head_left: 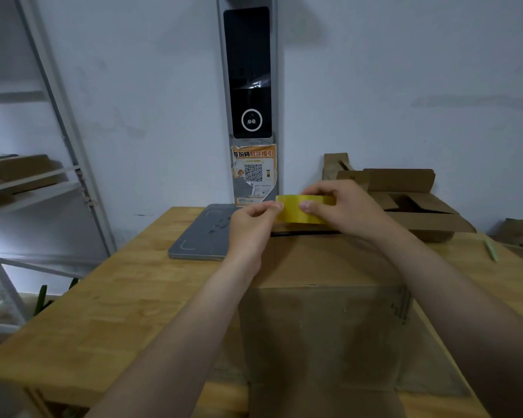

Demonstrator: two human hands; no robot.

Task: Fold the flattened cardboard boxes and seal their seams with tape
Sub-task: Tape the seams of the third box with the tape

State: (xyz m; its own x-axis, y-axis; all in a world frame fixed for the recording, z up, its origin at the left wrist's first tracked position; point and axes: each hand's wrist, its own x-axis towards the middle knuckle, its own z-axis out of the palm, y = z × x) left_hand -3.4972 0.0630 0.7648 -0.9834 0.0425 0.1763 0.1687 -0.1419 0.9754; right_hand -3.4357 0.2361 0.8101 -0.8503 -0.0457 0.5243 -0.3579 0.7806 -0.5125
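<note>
Pale wall and a light wooden table [103,312] fill the head view, with a closed cardboard box [320,327] standing on the table near the viewer. Both forearms reach out over the box's top. Above the box's far edge, the right hand [341,206] grips a yellow tape roll [299,211], fingers curled over its top and thumb pressed on its outer face. The left hand [251,227] pinches the roll's left edge between thumb and forefinger; whether a loose tape end is caught there cannot be told. Left of the box, a grey flat pad [200,236] lies on the table. Behind the box to the right sits a pile of loose cardboard pieces [414,206]. On the wall beyond the box hang a black panel [248,73] and a poster with a QR code [254,173]. Far left of the box stands a metal shelf rack [43,176].
</note>
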